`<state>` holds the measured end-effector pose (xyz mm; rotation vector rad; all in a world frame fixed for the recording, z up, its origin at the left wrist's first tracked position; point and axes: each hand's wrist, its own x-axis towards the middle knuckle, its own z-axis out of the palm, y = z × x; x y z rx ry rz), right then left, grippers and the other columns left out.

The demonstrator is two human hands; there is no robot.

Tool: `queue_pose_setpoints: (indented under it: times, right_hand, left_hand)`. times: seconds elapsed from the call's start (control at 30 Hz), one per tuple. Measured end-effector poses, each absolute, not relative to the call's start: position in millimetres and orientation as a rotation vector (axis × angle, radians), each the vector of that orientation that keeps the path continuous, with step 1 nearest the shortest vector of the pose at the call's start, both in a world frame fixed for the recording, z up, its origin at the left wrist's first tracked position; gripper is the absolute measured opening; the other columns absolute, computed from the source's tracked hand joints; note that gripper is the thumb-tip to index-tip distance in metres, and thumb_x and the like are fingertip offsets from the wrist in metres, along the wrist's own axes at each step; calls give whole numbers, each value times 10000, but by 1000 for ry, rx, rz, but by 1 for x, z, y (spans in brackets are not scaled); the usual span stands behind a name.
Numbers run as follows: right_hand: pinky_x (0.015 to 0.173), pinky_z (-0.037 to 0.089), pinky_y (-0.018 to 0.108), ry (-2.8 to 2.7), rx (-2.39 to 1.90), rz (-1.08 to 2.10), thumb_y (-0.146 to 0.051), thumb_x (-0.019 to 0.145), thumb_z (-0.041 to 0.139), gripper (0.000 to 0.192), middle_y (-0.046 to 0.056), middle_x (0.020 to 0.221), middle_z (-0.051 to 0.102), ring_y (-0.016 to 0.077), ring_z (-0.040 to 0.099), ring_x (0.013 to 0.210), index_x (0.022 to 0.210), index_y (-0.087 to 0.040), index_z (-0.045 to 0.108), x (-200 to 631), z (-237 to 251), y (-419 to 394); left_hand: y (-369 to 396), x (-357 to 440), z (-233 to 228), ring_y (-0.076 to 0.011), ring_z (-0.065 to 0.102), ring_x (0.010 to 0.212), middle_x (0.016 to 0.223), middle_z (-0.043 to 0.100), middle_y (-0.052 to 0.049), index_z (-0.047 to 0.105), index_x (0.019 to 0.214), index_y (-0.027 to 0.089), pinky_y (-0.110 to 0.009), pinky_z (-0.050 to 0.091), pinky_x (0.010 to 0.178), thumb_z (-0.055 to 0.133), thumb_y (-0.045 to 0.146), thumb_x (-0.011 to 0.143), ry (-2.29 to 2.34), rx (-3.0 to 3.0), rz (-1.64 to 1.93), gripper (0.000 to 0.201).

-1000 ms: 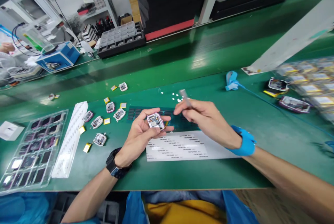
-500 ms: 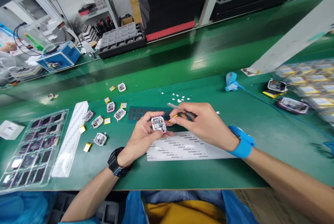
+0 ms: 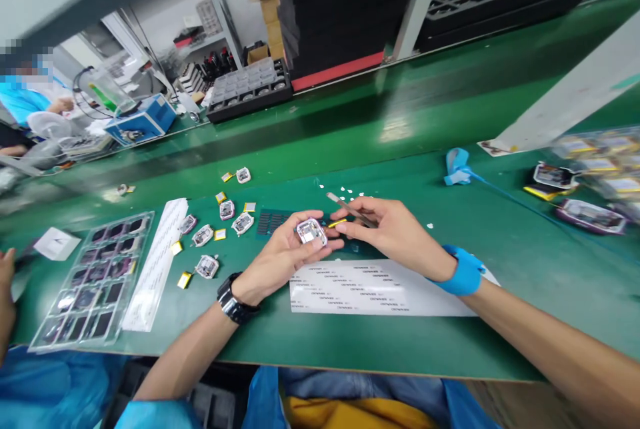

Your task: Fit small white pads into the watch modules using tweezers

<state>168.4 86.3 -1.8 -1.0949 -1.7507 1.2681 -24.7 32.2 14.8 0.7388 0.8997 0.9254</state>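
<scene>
Head view, nearest us at six o'clock: a white label sheet [image 3: 370, 288] lies on the green bench [image 3: 450, 342]. Just beyond, our left hand [image 3: 283, 257] pinches a small open watch case [image 3: 311, 231], while at two o'clock our right hand [image 3: 395, 234] grips tweezers [image 3: 350, 208] with a yellow strip [image 3: 337, 222] beside the case. Farther off at ten o'clock loose cases [image 3: 220, 232] are scattered, with a grey tray [image 3: 247, 86] at twelve.

left hand [image 3: 283, 256] holding watch module [image 3: 311, 231], right hand [image 3: 395, 232] tweezers [image 3: 350, 208]
</scene>
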Motion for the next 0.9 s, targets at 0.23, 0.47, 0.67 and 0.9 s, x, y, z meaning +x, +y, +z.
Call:
queue_pose_setpoints:
  times: [0.23, 0.47, 0.67, 0.9]
  right_hand:
    - [499, 394, 265, -1745, -1210, 1164, -555, 806, 580, 396, -16, 532, 532, 141, 519, 503, 774, -170, 664, 173, 1, 94]
    - [503, 392, 264, -1784, -1176, 1262, -573, 786, 566, 414, -8, 564, 540, 133, 503, 501, 743, -169, 647, 173, -3, 95]
    - [531, 413, 270, -1851, -1174, 1233, -515, 821, 519, 371, 27, 672, 625, 128, 505, 520, 774, -171, 652, 173, -5, 95]
    - [524, 390, 269, -1879, -1202, 1140, -500, 833, 513, 361, 38, 685, 656, 143, 507, 546, 781, -175, 662, 176, -4, 98]
  left_hand:
    - [141, -61, 25, -169, 726, 909, 948, 715, -72, 461, 1248, 154, -326, 559, 891, 621, 93, 849, 1677, 1189, 945, 434]
    - [199, -103, 13, -291, 607, 1187, 1158, 691, -157, 582, 1197, 145, -422, 465, 1009, 660, 231, 840, 2185, 1484, 766, 375]
    - [197, -158, 20, -251, 594, 1118, 1251, 596, -114, 583, 1208, 170, -457, 504, 935, 594, 323, 902, 2313, 1690, 297, 341]
    - [199, -178, 21, -226, 612, 1049, 1240, 589, -99, 570, 1218, 173, -439, 536, 871, 567, 352, 919, 2236, 1750, 44, 349]
